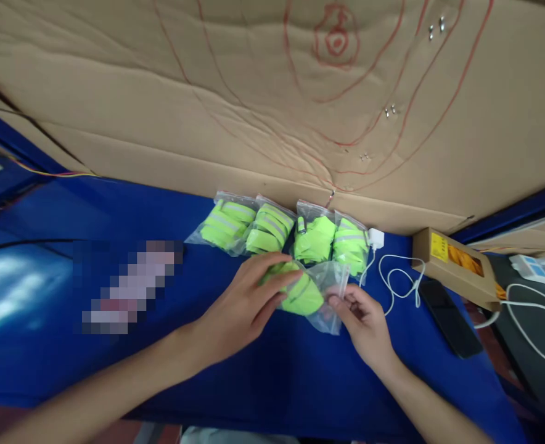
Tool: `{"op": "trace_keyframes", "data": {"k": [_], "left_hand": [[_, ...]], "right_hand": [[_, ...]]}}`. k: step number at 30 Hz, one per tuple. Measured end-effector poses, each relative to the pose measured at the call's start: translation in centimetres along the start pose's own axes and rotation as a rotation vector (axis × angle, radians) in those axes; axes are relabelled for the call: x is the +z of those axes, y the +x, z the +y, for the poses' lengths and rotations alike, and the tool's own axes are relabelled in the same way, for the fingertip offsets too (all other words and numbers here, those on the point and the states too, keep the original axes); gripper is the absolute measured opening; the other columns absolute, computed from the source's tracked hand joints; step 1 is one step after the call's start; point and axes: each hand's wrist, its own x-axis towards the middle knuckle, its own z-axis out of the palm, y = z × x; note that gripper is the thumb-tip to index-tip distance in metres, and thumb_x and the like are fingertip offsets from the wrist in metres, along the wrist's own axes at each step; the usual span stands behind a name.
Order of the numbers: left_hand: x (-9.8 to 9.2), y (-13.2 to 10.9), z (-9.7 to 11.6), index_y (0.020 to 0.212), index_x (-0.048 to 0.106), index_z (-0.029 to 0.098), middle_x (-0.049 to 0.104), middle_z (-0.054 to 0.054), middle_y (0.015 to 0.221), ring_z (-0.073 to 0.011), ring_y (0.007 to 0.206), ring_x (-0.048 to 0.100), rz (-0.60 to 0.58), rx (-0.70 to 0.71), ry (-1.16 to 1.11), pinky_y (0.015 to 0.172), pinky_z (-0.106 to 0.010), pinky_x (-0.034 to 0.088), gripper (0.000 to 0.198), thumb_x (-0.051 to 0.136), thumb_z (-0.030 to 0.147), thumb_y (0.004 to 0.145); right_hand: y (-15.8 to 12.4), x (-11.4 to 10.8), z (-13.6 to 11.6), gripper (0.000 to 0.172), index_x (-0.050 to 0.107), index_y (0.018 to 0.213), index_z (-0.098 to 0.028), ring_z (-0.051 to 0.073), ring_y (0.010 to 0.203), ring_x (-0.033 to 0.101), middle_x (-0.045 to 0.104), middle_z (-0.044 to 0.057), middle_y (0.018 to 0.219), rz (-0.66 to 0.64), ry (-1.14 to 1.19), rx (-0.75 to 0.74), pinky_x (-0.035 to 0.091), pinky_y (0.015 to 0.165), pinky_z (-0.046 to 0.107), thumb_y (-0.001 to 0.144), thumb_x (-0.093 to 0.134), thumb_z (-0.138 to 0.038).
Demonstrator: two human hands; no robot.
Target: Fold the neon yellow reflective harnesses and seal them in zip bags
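My left hand [242, 302] is closed over a folded neon yellow-green reflective strap [306, 297], its fingers lying across the top and left side. A clear zip bag [331, 274] extends to the right from around the strap. At the bag's right edge, my right hand [367, 324] pinches the plastic between thumb and fingers. How far the strap sits inside the bag I cannot tell. Just behind my hands, several filled zip bags [229, 223] of the same neon straps lie in a row on the blue table [263, 388].
A cardboard panel [115, 80] with red drawn lines stands along the back. To the right are a white charger [376, 238] with its cable, a black phone [450, 319] and an open-windowed brown box [455, 271]. A pixelated patch [134, 283] covers something on the left.
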Motion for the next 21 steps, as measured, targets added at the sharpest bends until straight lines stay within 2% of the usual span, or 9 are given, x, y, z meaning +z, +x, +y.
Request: {"op": "trace_keyframes", "data": {"k": [2,4,7,9,11,14,18,21], "left_hand": [[1.4,-0.2,0.0,0.135,0.059,0.019,0.056,-0.017,0.14,-0.0289,0.138,0.051,0.065,0.047,0.089,0.117,-0.052,0.043,0.045,0.05,0.0,0.095],[2.4,-0.6,0.8,0.126,0.061,0.018,0.063,-0.014,0.127,-0.0275,0.124,0.06,0.116,0.113,0.127,0.108,-0.048,0.049,0.039,0.052,0.0,0.093],[3.4,-1.4,2.6,0.112,0.062,0.016,0.069,-0.009,0.104,-0.0213,0.093,0.067,0.084,0.118,-0.013,0.084,-0.035,0.056,0.018,0.063,0.021,0.096],[3.9,-1.6,3.3,0.1,0.062,0.016,0.069,-0.007,0.093,-0.0194,0.083,0.066,0.056,0.052,-0.111,0.075,-0.032,0.056,0.026,0.069,0.041,0.095],[4.2,-1.7,3.5,0.089,0.06,0.017,0.067,-0.004,0.084,-0.0175,0.077,0.066,0.044,-0.004,-0.161,0.069,-0.029,0.053,0.033,0.07,0.049,0.094],[4.2,-1.6,3.1,0.086,0.06,0.018,0.068,-0.002,0.083,-0.0154,0.076,0.065,0.015,-0.082,-0.247,0.069,-0.027,0.051,0.03,0.071,0.045,0.094],[3.6,-1.5,2.5,0.094,0.064,0.018,0.071,-0.004,0.091,-0.0156,0.084,0.067,-0.1,-0.146,-0.443,0.076,-0.026,0.053,0.024,0.071,0.04,0.095],[3.3,-1.4,2.3,0.098,0.067,0.018,0.072,-0.005,0.097,-0.0161,0.091,0.068,-0.155,-0.187,-0.536,0.082,-0.027,0.055,0.016,0.07,0.033,0.097]], "right_hand": [[0.5,-0.4,0.3,0.022,0.073,0.099,-0.02,0.018,0.076,0.076,0.079,0.006,0.092,-0.003,0.139,0.114,0.062,0.073,0.029,0.093,0.075,-0.042],[0.7,-0.7,0.3,0.023,0.077,0.1,-0.021,0.018,0.082,0.076,0.079,0.006,0.096,-0.034,0.186,0.182,0.061,0.075,0.027,0.09,0.078,-0.042],[0.2,-0.6,0.1,0.022,0.08,0.099,-0.022,0.017,0.08,0.075,0.079,0.004,0.091,-0.165,0.209,0.198,0.061,0.074,0.026,0.094,0.074,-0.043],[-0.3,-0.2,-0.2,0.021,0.08,0.101,-0.023,0.016,0.076,0.075,0.079,0.003,0.09,-0.239,0.21,0.181,0.062,0.074,0.027,0.096,0.072,-0.042],[-0.6,0.3,-0.5,0.018,0.079,0.1,-0.023,0.016,0.073,0.075,0.079,0.002,0.088,-0.252,0.173,0.154,0.063,0.071,0.025,0.093,0.075,-0.039],[-0.8,0.8,-0.7,0.018,0.077,0.099,-0.022,0.016,0.076,0.076,0.078,0.002,0.086,-0.233,0.111,0.13,0.063,0.072,0.025,0.09,0.079,-0.037],[-0.8,1.0,-0.5,0.015,0.074,0.103,-0.023,0.016,0.086,0.077,0.079,0.002,0.096,-0.216,0.051,0.061,0.064,0.081,0.024,0.09,0.079,-0.03],[-0.9,0.9,-0.4,0.012,0.074,0.102,-0.024,0.015,0.084,0.077,0.078,0.001,0.095,-0.201,0.001,0.012,0.064,0.08,0.023,0.091,0.078,-0.025]]}}
